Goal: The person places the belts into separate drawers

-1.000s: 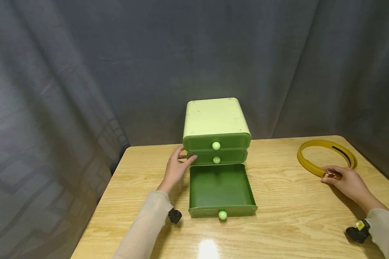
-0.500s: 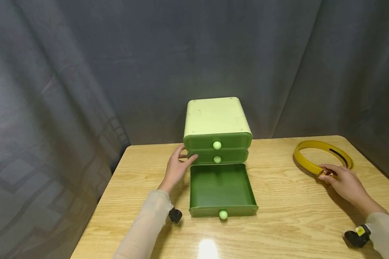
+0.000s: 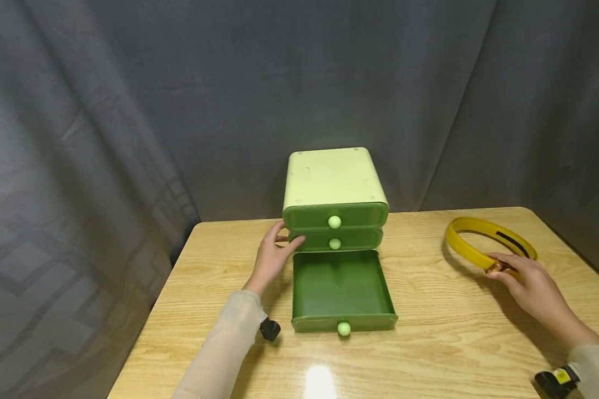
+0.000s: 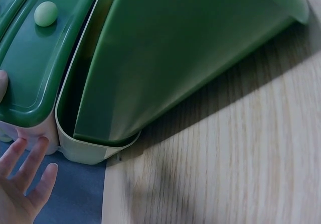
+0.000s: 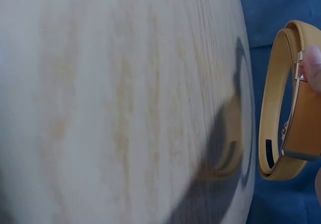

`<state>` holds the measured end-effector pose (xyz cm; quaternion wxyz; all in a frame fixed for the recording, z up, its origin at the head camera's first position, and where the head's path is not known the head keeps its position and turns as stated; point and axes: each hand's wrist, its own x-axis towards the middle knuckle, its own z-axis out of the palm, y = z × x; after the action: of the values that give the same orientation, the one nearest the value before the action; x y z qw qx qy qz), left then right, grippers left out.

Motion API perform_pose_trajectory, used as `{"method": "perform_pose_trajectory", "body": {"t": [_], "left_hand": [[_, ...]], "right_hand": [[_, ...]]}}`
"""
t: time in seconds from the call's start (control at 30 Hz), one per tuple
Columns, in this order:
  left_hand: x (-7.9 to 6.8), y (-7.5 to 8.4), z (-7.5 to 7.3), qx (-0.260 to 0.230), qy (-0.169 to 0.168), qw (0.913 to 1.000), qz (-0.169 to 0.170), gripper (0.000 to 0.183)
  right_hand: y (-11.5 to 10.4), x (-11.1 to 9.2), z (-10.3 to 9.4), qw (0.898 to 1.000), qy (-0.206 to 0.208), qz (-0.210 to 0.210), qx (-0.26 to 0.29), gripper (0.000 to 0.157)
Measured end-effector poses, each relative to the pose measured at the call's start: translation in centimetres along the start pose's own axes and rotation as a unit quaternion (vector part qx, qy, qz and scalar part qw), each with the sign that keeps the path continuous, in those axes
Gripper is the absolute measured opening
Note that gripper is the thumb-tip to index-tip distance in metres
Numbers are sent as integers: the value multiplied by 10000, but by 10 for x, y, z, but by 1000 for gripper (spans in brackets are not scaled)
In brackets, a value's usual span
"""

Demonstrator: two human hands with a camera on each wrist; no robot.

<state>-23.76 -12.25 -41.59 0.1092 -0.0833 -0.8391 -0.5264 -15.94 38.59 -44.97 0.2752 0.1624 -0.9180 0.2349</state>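
A small drawer cabinet (image 3: 335,176) with a pale green top stands at the table's back edge. Its bottom drawer (image 3: 341,285) is pulled far out and holds nothing; the two dark green drawers above are closed. My left hand (image 3: 271,259) holds the cabinet's left side at the middle tier, thumb on that drawer's front (image 3: 359,239), fingers (image 4: 31,166) against the side wall. To the right, my right hand (image 3: 531,282) grips a coiled yellow belt (image 3: 465,250) by its gold-coloured buckle (image 5: 301,121). The belt is raised off the table, its shadow falling below it.
The light wooden table (image 3: 219,343) reaches back to a dark grey curtain (image 3: 239,100). More curtain hangs past the table's left and right edges. A round pale knob (image 3: 344,328) juts from the front of the pulled-out drawer.
My right hand has lifted the belt and carried it a little to the left. My left hand stays at the cabinet's side, and the bottom drawer has not moved.
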Motion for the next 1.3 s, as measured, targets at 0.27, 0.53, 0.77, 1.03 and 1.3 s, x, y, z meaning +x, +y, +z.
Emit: {"method": "perform_pose_trajectory", "body": {"t": [0.27, 0.53, 0.77, 1.03, 1.3], "left_hand": [[0, -1, 0, -13, 3, 10000, 55, 48], [0, 0, -1, -40, 9, 10000, 38, 48], [0, 0, -1, -36, -11, 10000, 7, 49], [0, 0, -1, -46, -20, 10000, 16, 47], [0, -1, 0, -61, -18, 10000, 44, 48]], "right_hand": [[-16, -4, -3, 9986, 300, -411, 174, 41], [-36, -5, -8, 9970, 365, -625, 272, 43], [-53, -7, -10, 9947, 414, -800, 490, 40], [-70, -9, -13, 9938, 389, -955, 412, 42], [-89, -7, -17, 9919, 325, -1170, 368, 48]]}}
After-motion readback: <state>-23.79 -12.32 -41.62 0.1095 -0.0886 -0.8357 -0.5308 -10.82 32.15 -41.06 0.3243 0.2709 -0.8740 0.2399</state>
